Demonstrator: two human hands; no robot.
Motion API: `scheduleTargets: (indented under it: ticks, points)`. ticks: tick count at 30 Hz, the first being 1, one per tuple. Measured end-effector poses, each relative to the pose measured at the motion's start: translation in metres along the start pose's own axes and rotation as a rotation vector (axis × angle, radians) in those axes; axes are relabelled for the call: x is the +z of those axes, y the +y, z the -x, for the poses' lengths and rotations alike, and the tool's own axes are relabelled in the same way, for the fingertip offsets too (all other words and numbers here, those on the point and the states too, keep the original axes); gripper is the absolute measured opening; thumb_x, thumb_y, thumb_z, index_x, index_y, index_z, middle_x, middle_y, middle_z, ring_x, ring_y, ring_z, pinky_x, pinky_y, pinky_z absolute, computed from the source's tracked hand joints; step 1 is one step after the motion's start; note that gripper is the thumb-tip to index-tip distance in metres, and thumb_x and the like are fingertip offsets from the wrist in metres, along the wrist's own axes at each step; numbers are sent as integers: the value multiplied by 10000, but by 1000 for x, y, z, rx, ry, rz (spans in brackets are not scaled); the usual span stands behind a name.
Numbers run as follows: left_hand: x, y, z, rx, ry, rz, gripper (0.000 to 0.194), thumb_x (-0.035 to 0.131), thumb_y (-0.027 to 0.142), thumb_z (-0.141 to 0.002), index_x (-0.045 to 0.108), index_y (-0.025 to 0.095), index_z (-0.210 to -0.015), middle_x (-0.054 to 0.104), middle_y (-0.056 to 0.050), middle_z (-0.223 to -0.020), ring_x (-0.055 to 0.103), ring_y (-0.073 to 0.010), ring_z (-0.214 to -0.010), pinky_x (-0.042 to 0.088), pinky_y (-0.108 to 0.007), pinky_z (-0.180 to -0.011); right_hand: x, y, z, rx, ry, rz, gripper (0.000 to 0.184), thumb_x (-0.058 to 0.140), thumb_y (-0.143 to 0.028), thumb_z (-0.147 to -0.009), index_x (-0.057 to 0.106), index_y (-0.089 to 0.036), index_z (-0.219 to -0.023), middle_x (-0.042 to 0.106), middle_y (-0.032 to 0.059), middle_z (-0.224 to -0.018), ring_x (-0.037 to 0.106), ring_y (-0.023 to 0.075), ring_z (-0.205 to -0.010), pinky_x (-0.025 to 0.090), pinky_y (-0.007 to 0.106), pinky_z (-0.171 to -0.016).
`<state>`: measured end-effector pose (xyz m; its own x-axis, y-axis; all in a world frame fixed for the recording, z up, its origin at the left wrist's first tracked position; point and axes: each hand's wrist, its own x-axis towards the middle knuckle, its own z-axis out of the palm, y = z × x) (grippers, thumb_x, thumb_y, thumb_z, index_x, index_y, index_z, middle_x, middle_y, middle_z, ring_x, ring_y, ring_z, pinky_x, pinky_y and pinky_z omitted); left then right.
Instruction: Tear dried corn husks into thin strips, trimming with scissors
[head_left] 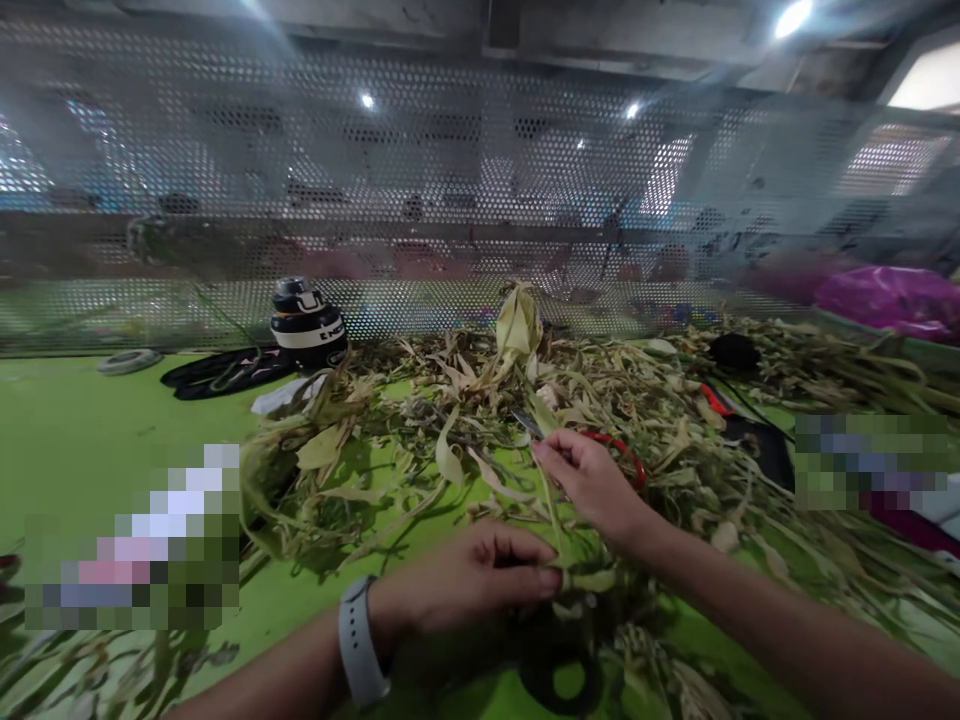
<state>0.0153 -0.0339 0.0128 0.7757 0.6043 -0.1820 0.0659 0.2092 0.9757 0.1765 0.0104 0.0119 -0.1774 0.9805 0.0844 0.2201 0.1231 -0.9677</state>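
A pale yellow-green dried flower (519, 328) stands upright at the centre, its stem running down towards both hands. My left hand (487, 572), with a light watch band on the wrist, pinches the lower end of that stem between thumb and fingers. Above it and to the right, my right hand (592, 480) is closed round a pair of scissors (619, 447) with red handles. The blades point up and left from the fingers, close beside the stem. Whether the right fingers also grip the stem is not clear. Dried leaves and stalks (450, 460) lie around both hands.
A black round ring-like object (562, 680) lies below my left hand. Behind the plant litter stand a black-and-white jar (307, 330) and a perforated metal screen (420, 200). A dark flat object (759, 450) lies right; a purple plastic bag (889, 300) sits far right.
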Motion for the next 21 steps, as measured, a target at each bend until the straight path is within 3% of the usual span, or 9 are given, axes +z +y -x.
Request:
scheduleTargets:
  ticks: [4,8,11,15,18,21]
  points:
    - [-6,-2,-4,4,108,115,203,620,325,-745,610,135,-674,451,37,-562,343,-66,-511,252,-199,-489,-6,-7,0,197,-89,-184,373,458,-483,-815,520,-160,-638,353,-69,-445,275,62,-388,185,197,-365]
    - [-8,-8,-6,-24,225,282,180,686,300,-659,639,138,-722,466,35,-580,373,-76,-538,267,-202,-503,-7,-12,4,206,-235,-206,325,599,-466,-750,570,-150,-680,368,-75,-446,295,49,-393,183,185,-373]
    - [-6,-10,-4,-5,171,183,239,669,354,-690,622,123,-647,430,38,-552,330,-71,-517,237,-219,-495,-5,-10,5,175,-275,-216,344,617,-496,-731,581,-155,-708,385,-75,-472,296,46,-408,193,186,-385]
    - [-3,-11,-3,-21,39,2,322,621,409,-740,632,100,-649,395,41,-530,278,-60,-488,193,-235,-467,2,-5,6,100,-234,-153,389,629,-526,-703,574,-142,-675,429,-56,-535,318,51,-457,231,192,-416]
    - [-3,-11,-3,-44,24,23,304,633,401,-733,655,98,-720,428,35,-545,317,-57,-486,226,-219,-460,3,-4,5,65,-201,-71,419,603,-556,-709,588,-139,-684,439,-51,-533,348,62,-466,267,198,-433]
    - [-7,-9,-4,9,89,107,257,662,373,-715,630,118,-733,477,34,-561,381,-51,-486,284,-192,-464,-7,-11,2,105,-271,-5,522,449,-621,-782,612,-130,-715,494,-23,-532,433,89,-481,331,214,-469]
